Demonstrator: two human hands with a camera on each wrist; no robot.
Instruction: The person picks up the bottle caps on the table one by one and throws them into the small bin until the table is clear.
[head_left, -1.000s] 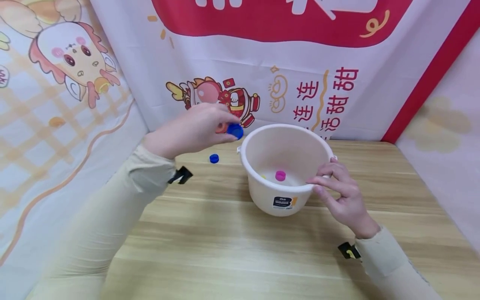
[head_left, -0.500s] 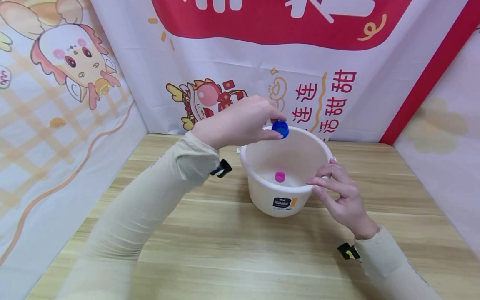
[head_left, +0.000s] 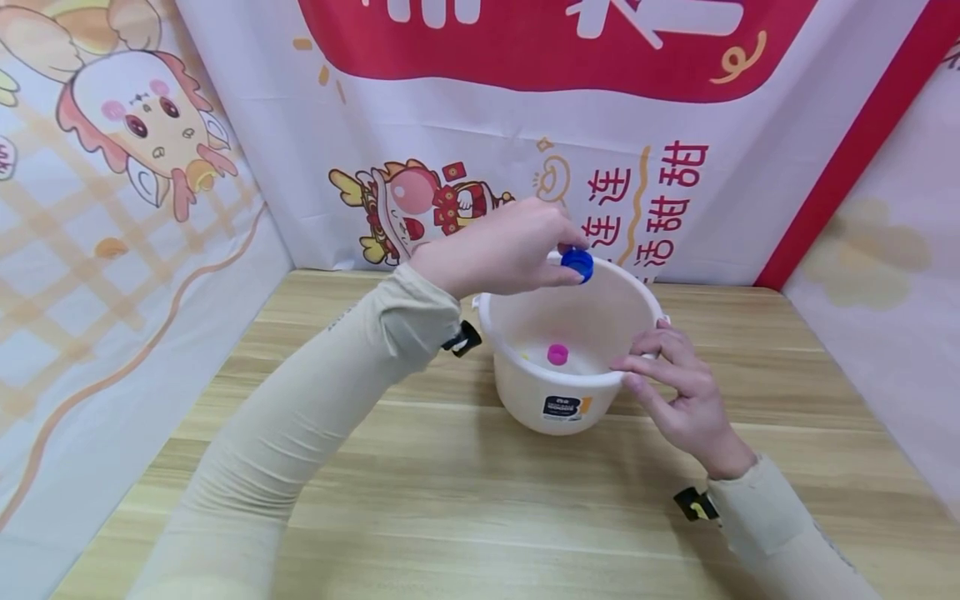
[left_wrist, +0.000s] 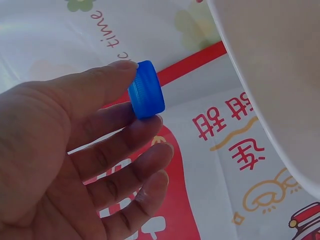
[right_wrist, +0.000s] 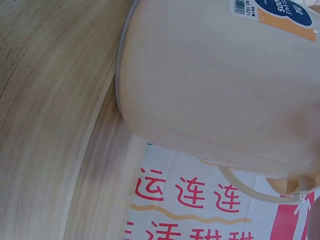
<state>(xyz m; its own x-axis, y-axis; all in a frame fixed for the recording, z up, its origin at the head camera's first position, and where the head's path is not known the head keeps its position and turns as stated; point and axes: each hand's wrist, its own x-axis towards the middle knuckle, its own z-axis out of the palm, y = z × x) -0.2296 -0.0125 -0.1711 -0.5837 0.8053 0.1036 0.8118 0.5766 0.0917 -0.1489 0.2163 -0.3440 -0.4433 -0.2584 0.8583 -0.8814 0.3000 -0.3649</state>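
Observation:
My left hand [head_left: 510, 248] pinches a blue bottle cap [head_left: 577, 265] over the opening of a cream plastic bucket [head_left: 517, 387]. In the left wrist view, the thumb and the fingers below it hold the cap [left_wrist: 146, 91] by its sides, and the other fingers are half curled. My right hand [head_left: 686, 400] grips the bucket's right rim, thumb on the near side. Inside on the bottom lie a pink bottle cap [head_left: 557, 355] and a small yellow thing [head_left: 525, 357], mostly hidden by the near rim. The right wrist view shows the bucket's outer wall [right_wrist: 215, 85] and its handle [right_wrist: 250, 192].
The bucket stands on a wood-grain table [head_left: 480, 508] close to a printed cloth backdrop [head_left: 300, 150] at the rear. Another printed cloth [head_left: 135, 275] hangs along the left side, and a pale one [head_left: 877, 275] along the right.
My left hand has carried the blue cap rightward from left of the bucket to over its opening. A second blue cap on the table is now hidden behind the left arm. The right hand stays put.

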